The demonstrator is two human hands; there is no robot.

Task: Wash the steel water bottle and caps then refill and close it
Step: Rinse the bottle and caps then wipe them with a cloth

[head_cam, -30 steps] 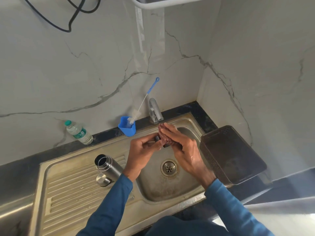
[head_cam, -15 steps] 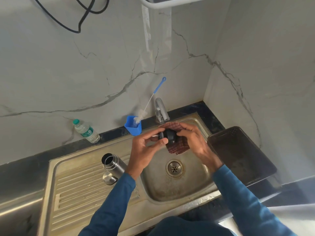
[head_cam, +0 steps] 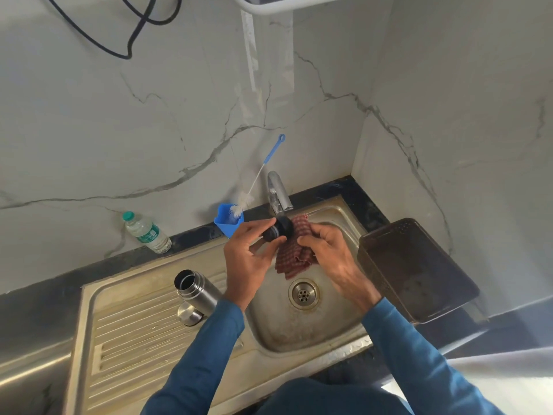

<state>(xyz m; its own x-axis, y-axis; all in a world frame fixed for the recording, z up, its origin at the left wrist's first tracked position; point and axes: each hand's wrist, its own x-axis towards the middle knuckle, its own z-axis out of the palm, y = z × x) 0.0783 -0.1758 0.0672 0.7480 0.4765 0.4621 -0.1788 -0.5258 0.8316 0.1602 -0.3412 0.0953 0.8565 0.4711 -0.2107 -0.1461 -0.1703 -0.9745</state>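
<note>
While left fingers (head_cam: 266, 245) pinch the round black cap (head_cam: 279, 228), right fingers (head_cam: 311, 239) clutch checked scrubber (head_cam: 294, 253).

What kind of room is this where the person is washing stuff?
Probably a kitchen. There is a steel sink with a ribbed draining board, a tap at a marble-look wall, and a bottle brush standing in a blue cup.

Maroon checked cloth (head_cam: 294, 253), black cap (head_cam: 279, 228), blue cup (head_cam: 228, 223), grey-veined white marble wall (head_cam: 149, 130).
</note>
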